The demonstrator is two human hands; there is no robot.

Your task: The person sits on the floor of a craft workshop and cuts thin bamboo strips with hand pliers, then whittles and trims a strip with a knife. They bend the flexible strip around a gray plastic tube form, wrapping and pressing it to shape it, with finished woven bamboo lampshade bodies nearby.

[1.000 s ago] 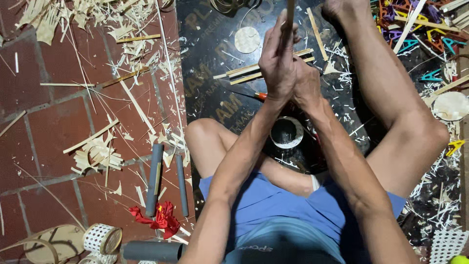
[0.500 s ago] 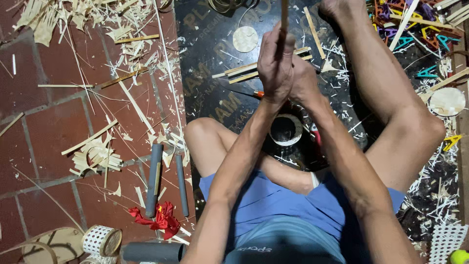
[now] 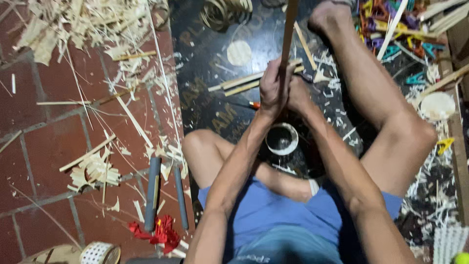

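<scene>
The left hand (image 3: 273, 88) has its grip closed tight around a long bamboo strip (image 3: 289, 29), fingers wrapped fully about it, and the right hand (image 3: 299, 95) presses against the left from the other side, its grip also curled shut on the same strip just below. The strip rises from the two fists and runs out past the top edge of the view. Directly below the hands, between the person's bent legs, a roll of tape (image 3: 282, 139) lies flat on a black board (image 3: 205, 93) spread over the floor. Beyond the hands, cut bamboo slats (image 3: 244, 83) lie on that board. Left of the board, red floor tiles (image 3: 44, 142) are strewn with bamboo shavings (image 3: 93, 171), and two grey tubes (image 3: 152, 193) lie side by side.
</scene>
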